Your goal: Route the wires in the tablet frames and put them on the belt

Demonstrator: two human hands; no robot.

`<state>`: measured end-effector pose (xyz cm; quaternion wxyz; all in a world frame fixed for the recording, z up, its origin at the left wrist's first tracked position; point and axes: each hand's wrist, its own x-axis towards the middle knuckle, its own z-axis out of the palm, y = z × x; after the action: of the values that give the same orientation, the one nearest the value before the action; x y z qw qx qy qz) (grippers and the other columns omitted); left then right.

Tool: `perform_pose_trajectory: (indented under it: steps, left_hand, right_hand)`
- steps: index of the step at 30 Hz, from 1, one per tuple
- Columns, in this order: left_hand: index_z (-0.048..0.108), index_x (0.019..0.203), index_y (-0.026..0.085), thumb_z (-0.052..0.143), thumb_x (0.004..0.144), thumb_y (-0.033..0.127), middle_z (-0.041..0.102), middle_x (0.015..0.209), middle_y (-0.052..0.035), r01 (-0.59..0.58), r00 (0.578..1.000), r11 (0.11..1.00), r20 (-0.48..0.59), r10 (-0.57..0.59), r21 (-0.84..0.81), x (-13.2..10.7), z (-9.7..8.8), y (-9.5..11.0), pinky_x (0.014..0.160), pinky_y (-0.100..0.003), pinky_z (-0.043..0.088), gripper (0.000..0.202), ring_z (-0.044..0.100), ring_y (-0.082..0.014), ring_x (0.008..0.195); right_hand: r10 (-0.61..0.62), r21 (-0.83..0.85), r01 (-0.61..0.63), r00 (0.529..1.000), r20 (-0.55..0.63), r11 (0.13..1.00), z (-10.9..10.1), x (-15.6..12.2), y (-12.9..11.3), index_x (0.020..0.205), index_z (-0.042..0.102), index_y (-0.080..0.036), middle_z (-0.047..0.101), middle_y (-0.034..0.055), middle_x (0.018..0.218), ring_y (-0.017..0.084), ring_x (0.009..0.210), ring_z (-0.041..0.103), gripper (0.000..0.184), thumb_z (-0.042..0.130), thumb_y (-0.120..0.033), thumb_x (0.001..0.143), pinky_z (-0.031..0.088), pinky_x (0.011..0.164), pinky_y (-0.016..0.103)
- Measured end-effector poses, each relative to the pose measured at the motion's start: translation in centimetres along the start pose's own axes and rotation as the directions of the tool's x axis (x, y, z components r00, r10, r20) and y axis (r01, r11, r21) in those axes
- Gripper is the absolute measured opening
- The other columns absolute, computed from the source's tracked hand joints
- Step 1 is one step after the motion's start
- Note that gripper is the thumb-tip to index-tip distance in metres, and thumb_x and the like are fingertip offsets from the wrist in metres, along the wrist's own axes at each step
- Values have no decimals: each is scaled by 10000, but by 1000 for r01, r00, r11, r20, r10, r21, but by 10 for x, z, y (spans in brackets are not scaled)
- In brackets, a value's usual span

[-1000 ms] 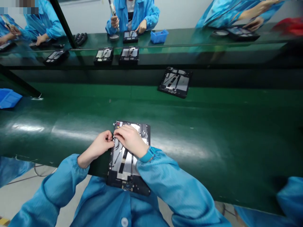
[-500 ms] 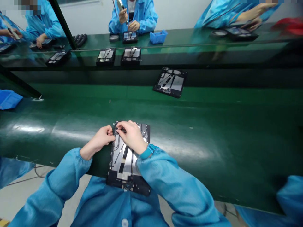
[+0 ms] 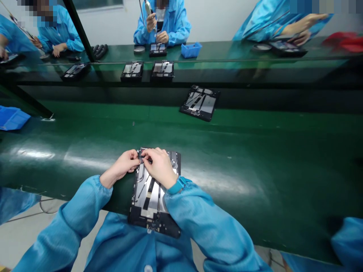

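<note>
Head view, only 1 cam. Opened tablet (image 3: 154,196) lay face-up, innards exposed, at the near edge of the green table (image 3: 232,151), directly in front of the person. Its lower end appeared to stick out past the edge, over the blue coat (image 3: 127,245).

Left hand (image 3: 124,165): at the tablet's upper left edge, fingers curled in, thumb and index close together at the rim. Couldn't tell if they pinched anything.

Right hand (image 3: 159,165): over the upper left part of the tablet, wrist crossing its right side, fingers bent, thumb and index bowed toward each other. Tips were near the left hand's. Too small to tell if a part sat between them. Teal band (image 3: 181,184) at that wrist.

Farther back: 2nd opened tablet (image 3: 200,103), askew, right of center, well apart from both hands. Blue bin (image 3: 13,118) at far left. On the ledge behind, 3 dark tablet-topped units: left unit (image 3: 75,71), middle unit (image 3: 132,71), right unit (image 3: 162,70), the last 2 near each other.

Across the bench: co-worker (image 3: 178,26) in blue with a pale tool (image 3: 148,8) in 1 hand, other hand by a small unit (image 3: 158,50). Blue basket (image 3: 191,50) beside. Red item (image 3: 344,41) at far right, blurred.
</note>
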<state>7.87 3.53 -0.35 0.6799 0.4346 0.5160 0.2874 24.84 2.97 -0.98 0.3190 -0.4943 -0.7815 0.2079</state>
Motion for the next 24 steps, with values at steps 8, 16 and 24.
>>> perform_pose_trajectory:
  steps: [8, 16, 24]
  left_hand:
    - [308, 715, 230, 698, 707, 276, 307, 465, 125, 22, 994, 998, -113, -15, 65, 2, 7, 2, 345, -157, 135, 393, 281, -37, 354]
    - [361, 753, 230, 646, 759, 334, 315, 498, 119, 3, 986, 990, -167, 20, 138, -2, 8, -2, 358, -174, 170, 303, 286, -56, 361]
    - [703, 1012, 193, 437, 946, 371, 664, 998, -82, -209, 920, 618, -62, 387, 758, -38, 2, -12, 893, -343, 474, 327, 604, -220, 989]
  right_hand:
    - [-83, 35, 91, 978, -190, 995, -13, -3, -3, 1028, 640, -203, 625, 81, 1140, 240, 1051, 554, 206, 536, -118, 872, 435, 909, 381]
    - [316, -115, -366, 896, -311, 924, -58, -21, 40, 950, 649, -170, 664, 97, 861, 253, 824, 626, 310, 526, -450, 904, 483, 754, 364]
    - [554, -582, -386, 821, 136, 716, -72, -44, 41, 667, 702, -151, 696, 194, 771, 288, 754, 662, 735, 277, -680, 949, 410, 674, 343]
